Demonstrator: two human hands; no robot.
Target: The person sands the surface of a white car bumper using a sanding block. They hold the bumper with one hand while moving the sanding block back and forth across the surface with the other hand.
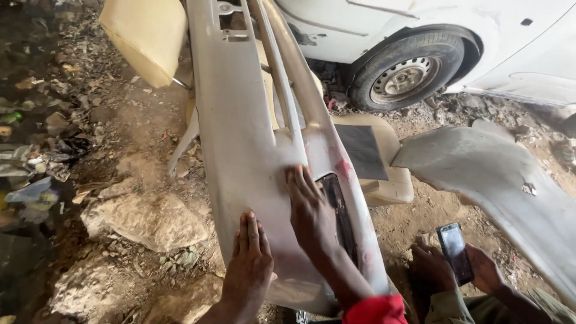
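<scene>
Both hands flat, ungripping, on grey bumper (240,150): left hand (249,264) low; right hand (309,210) higher.

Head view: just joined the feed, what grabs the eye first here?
A long grey car bumper runs up the middle of the frame, propped over dirt and rocks, with the left hand and right hand both pressed flat on its lower end. At lower right another person's hands hold a phone, beside a second grey body panel. A white car with its wheel fills the top right.
</scene>
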